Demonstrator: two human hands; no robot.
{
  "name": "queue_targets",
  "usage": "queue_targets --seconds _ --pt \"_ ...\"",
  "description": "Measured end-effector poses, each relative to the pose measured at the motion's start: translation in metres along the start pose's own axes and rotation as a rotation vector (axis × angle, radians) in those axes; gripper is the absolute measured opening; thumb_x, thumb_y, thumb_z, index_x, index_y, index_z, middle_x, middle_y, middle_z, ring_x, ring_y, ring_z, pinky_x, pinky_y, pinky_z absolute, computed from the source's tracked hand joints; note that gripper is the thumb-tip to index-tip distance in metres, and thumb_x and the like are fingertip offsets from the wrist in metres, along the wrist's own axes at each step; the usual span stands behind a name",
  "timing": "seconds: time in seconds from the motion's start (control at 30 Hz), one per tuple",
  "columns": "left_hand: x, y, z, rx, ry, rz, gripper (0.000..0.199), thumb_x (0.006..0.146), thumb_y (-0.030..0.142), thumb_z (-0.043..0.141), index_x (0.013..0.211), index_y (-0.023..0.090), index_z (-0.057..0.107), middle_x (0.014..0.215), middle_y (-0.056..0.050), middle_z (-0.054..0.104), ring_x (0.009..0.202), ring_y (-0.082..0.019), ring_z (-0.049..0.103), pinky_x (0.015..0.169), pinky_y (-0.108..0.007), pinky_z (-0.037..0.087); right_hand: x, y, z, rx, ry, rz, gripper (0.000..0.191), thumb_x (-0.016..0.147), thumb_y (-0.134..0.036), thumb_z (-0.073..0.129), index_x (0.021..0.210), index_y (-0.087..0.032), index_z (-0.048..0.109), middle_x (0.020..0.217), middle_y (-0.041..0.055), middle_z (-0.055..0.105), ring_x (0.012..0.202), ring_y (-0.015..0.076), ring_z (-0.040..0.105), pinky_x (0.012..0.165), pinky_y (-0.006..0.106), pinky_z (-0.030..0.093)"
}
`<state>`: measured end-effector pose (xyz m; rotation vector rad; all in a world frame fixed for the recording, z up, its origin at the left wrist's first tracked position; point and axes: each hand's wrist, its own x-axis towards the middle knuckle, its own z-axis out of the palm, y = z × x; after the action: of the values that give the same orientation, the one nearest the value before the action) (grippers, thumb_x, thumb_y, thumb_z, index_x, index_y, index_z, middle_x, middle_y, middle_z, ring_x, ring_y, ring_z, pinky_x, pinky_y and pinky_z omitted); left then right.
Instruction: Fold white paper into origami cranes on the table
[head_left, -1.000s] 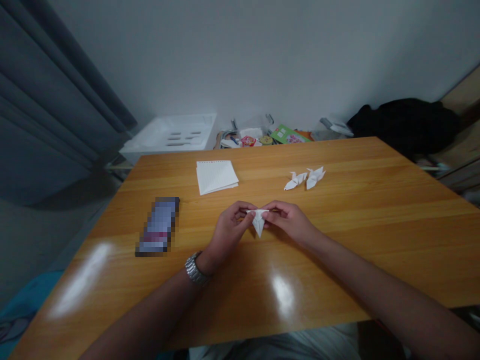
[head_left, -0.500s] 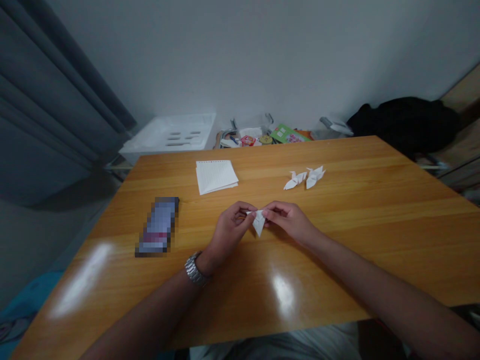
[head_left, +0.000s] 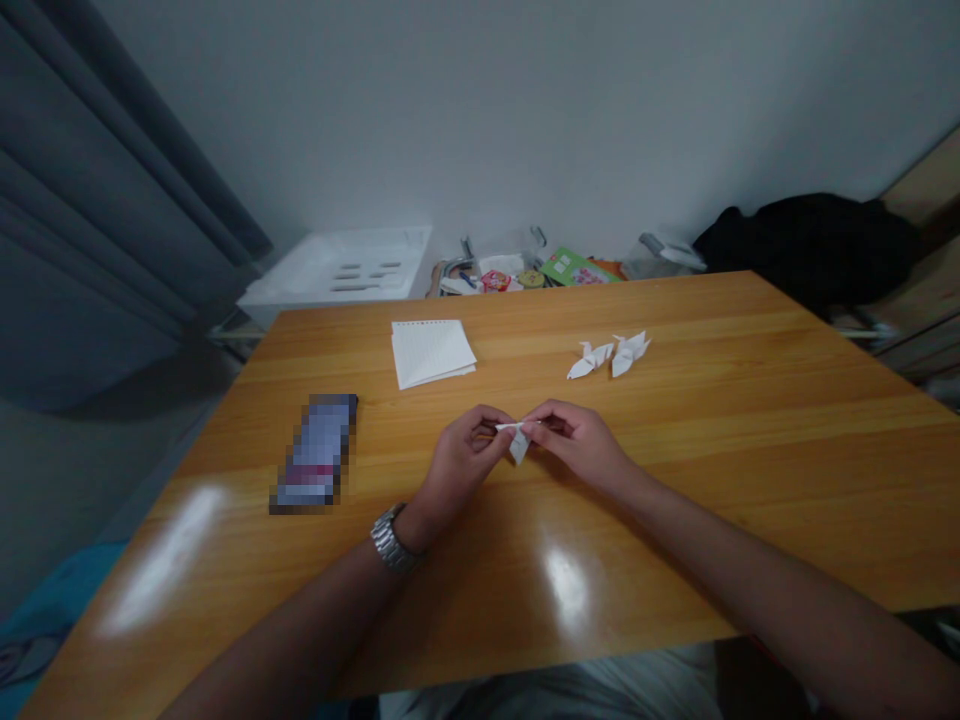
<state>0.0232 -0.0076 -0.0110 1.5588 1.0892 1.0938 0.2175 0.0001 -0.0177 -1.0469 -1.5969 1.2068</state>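
Observation:
Between my two hands is a small piece of folded white paper, its pointed end hanging down toward me. My left hand, with a metal watch on the wrist, pinches its left side between thumb and fingers. On the other side my right hand grips the upper right edge the same way. The fingertips behind the paper are partly hidden. Beyond the right hand, two folded paper cranes stand side by side on the wooden table.
A stack of lined paper sheets lies past my left hand. To the left rests a phone with a blurred screen. Behind the table are a white tray, a green booklet and a black cloth heap.
The folded paper has tilted, so less of its front face shows and its lower point looks shorter. Both hands have shifted only slightly and keep their pinch.

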Motion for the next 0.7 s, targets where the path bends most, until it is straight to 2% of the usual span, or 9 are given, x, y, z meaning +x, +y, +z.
queue_targets --seconds 0.37,0.7 --pt "0.000 -0.001 -0.001 0.079 0.012 0.046 0.020 0.089 0.036 0.068 0.087 0.016 0.066 0.086 -0.005 0.070 0.078 -0.015 0.068 0.070 -0.024 0.058 -0.003 -0.009 0.001 -0.189 0.027 -0.082 0.019 0.090 -0.039 0.065 0.090 -0.020 0.070 0.088 0.0059 0.072 0.082 0.0198 0.066 0.076 0.033 0.053" --pt "-0.002 0.000 -0.004 0.080 -0.015 0.037 0.021 0.088 0.036 0.070 0.085 0.016 0.067 0.086 -0.006 0.072 0.078 -0.015 0.068 0.069 -0.024 0.057 -0.001 -0.011 -0.003 -0.243 0.011 -0.145 0.019 0.092 -0.039 0.063 0.088 -0.023 0.072 0.087 0.0046 0.072 0.082 0.0197 0.066 0.076 0.033 0.051"
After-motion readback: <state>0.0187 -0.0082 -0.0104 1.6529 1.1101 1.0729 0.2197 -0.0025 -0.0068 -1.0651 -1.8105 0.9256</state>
